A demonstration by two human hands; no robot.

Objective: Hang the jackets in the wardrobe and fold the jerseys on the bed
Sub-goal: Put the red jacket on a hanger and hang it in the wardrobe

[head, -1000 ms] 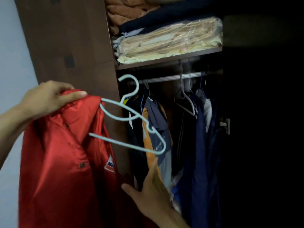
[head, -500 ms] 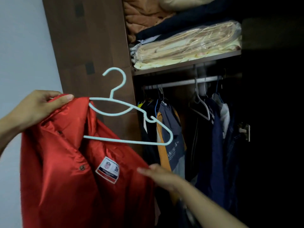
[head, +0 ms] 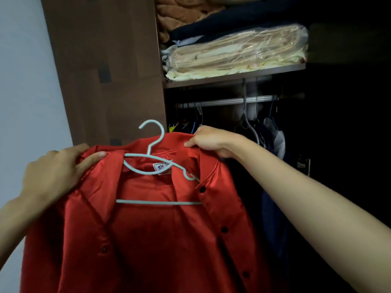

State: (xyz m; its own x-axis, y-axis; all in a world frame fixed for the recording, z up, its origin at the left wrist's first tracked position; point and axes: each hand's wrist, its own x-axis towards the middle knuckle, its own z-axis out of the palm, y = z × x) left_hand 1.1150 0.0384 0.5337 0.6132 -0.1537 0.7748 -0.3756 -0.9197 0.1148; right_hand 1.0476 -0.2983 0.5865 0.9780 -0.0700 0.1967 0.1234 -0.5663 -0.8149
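A shiny red jacket (head: 148, 240) with dark snap buttons hangs open in front of me on a pale blue hanger (head: 157, 166), whose hook sticks up above the collar. My left hand (head: 57, 172) grips the jacket's left shoulder, thumb on top of the cloth. At the right shoulder, my right hand (head: 209, 142) pinches the fabric over the hanger's end. Both of the hanger's ends are covered by the jacket. The wardrobe rail (head: 226, 101) runs behind and above my right hand.
Several dark and coloured garments (head: 268, 140) hang on the rail, with an empty pale hanger (head: 248, 125) among them. A shelf (head: 234, 76) above holds folded bedding in plastic and blankets. The brown wardrobe side panel (head: 105, 70) stands at left beside a pale wall.
My right hand rose from the jacket's lower front to its right shoulder. The jacket now spreads over both hanger ends and faces me, lower and more centred than before.
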